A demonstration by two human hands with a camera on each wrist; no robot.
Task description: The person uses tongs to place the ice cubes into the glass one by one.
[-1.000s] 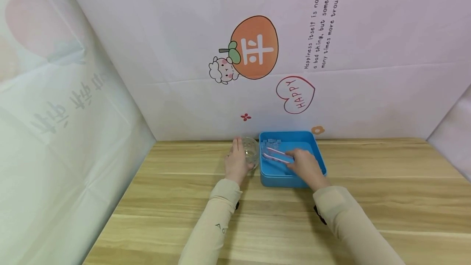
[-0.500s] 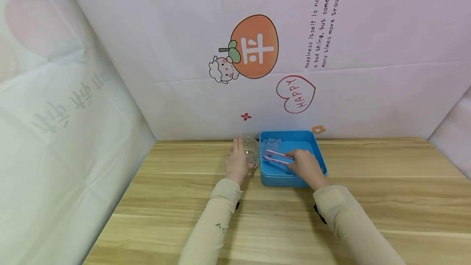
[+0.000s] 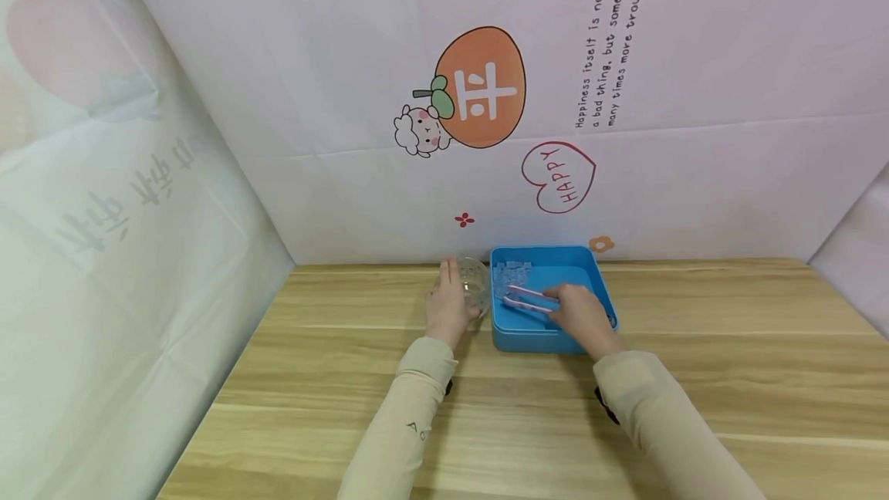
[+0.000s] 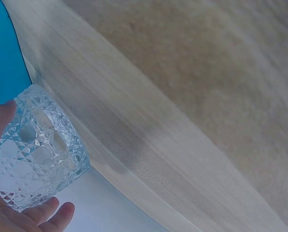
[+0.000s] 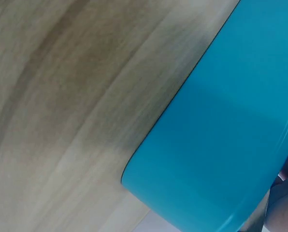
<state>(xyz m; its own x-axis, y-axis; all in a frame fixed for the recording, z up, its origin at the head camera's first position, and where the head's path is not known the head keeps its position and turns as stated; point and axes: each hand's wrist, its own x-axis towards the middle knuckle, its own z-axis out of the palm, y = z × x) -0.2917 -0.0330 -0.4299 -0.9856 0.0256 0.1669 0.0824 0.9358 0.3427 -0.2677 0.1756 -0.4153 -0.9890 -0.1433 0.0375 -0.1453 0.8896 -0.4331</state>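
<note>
Gripping slim pink-and-white tongs (image 3: 528,305), the right hand (image 3: 585,316) points parted tips at small translucent pieces (image 3: 512,270) inside the square blue plastic box (image 3: 538,342)! Alongside, left hand (image 3: 447,305) holds a clear cut-glass cup (image 4: 37,152) between thumb and fingers. Looks like picking; a precise squeeze is called for next.

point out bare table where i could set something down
Bare tabletop lies right of the blue box, left of the left hand, and between the sleeves. It's crowded between that hand and the box, where the glass container is.

Pieces (image 3: 512,274) in box (image 3: 531,340), right of bowl (image 3: 475,284)
</note>
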